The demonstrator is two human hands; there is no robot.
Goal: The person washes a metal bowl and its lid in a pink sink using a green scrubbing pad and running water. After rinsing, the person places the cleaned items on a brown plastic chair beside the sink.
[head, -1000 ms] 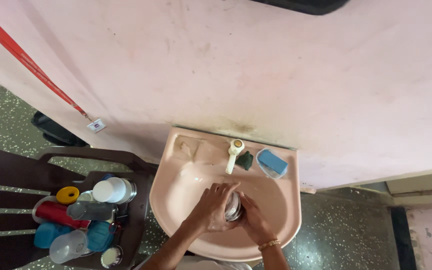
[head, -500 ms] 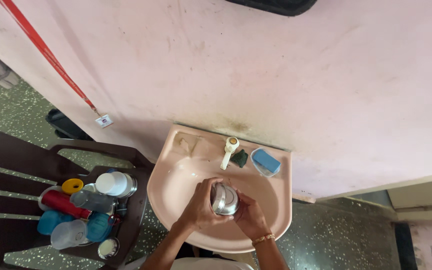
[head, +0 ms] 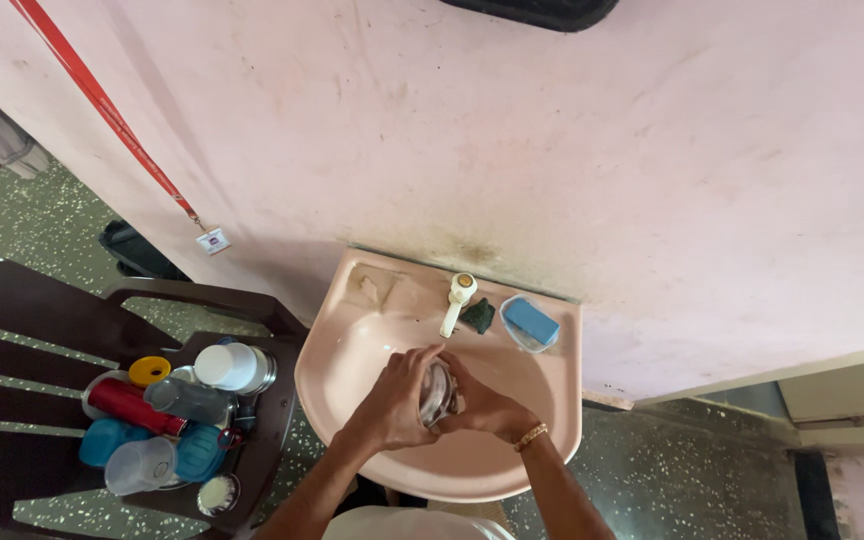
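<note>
Steel cup (head: 438,392), round and shiny, tilted sideways over pink basin (head: 352,345), clasped between left hand (head: 399,400) and right hand (head: 484,408).

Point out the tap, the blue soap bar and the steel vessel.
tap (head: 455,301), head view, on its cream spout.
blue soap bar (head: 531,320), head view, top face.
steel vessel (head: 436,393), head view, shiny side between the hands.

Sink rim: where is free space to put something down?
The sink rim's left corner, left of the tap, is bare. Right of the tap, a scrubber and soap dish crowd it. Both hands fill the basin.
</note>
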